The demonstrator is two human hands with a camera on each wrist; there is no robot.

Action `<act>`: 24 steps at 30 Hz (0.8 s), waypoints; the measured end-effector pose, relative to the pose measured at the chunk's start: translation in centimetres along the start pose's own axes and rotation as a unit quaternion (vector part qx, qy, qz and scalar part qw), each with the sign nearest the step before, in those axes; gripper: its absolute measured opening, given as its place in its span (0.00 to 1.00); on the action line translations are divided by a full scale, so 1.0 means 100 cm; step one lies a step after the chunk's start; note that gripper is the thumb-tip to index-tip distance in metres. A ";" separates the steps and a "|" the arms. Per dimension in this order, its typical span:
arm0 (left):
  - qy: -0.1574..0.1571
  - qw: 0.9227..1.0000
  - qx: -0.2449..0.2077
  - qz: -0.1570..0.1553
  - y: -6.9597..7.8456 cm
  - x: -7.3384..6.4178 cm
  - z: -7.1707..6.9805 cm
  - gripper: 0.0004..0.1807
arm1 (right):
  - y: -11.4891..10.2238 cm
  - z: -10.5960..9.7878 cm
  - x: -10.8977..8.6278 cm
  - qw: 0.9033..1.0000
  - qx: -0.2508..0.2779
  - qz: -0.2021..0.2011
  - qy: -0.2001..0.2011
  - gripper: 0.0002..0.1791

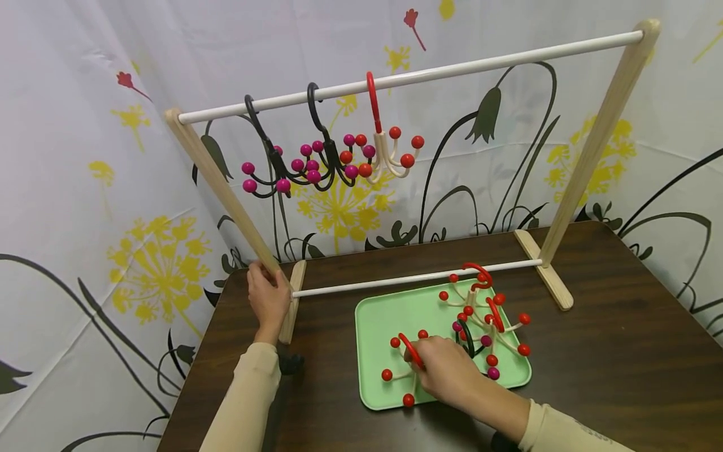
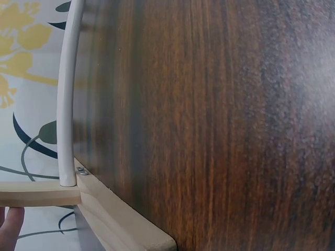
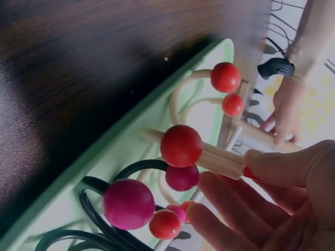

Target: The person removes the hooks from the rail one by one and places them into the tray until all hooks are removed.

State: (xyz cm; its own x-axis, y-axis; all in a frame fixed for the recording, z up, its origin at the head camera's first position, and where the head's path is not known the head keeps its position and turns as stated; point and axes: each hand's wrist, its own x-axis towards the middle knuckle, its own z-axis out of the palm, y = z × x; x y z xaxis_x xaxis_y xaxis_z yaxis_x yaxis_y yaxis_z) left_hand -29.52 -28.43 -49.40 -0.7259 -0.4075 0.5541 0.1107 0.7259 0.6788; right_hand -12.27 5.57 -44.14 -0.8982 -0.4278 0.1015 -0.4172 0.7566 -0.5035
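Observation:
My right hand point(image 1: 452, 371) pinches a cream octopus-style hanger with red balls and a red hook point(image 1: 411, 351) over the left part of a green tray point(image 1: 373, 320). In the right wrist view, thumb and fingers meet at the top of its cream stem point(image 3: 222, 159). My left hand point(image 1: 268, 301) grips the left wooden post point(image 1: 226, 191) of a rack, low down. Two black hangers with magenta balls point(image 1: 277, 160) and a cream one with red balls point(image 1: 381, 154) hang from the rack's white top rod point(image 1: 480, 68).
On the tray's right side lie more cream hangers with red balls point(image 1: 471, 298) and a black hanger with magenta balls point(image 1: 467, 339), crowded together. A low white rod point(image 1: 418, 279) crosses behind the tray to the right wooden foot point(image 1: 545, 270). A flowered curtain point(image 1: 339, 37) hangs behind.

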 end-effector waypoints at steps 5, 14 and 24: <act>0.005 1.000 -0.005 0.000 0.001 0.000 0.000 0.17 | 0.000 -0.003 -0.001 1.000 0.017 0.004 -0.004 0.06; -0.004 1.000 0.000 -0.006 0.000 -0.002 0.000 0.17 | 0.005 0.000 -0.003 0.999 0.045 0.014 -0.010 0.05; -0.003 1.000 0.000 -0.008 0.003 0.000 -0.001 0.17 | 0.001 -0.005 -0.007 0.999 0.022 0.014 0.019 0.05</act>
State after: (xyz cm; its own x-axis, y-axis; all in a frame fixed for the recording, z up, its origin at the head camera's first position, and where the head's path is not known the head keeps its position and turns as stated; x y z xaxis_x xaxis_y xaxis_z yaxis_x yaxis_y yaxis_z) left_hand -29.41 -28.26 -49.19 -0.7318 -0.4152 0.5405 0.0988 0.7200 0.6869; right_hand -11.70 6.18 -43.81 -0.9142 -0.3873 0.1198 -0.3867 0.7443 -0.5445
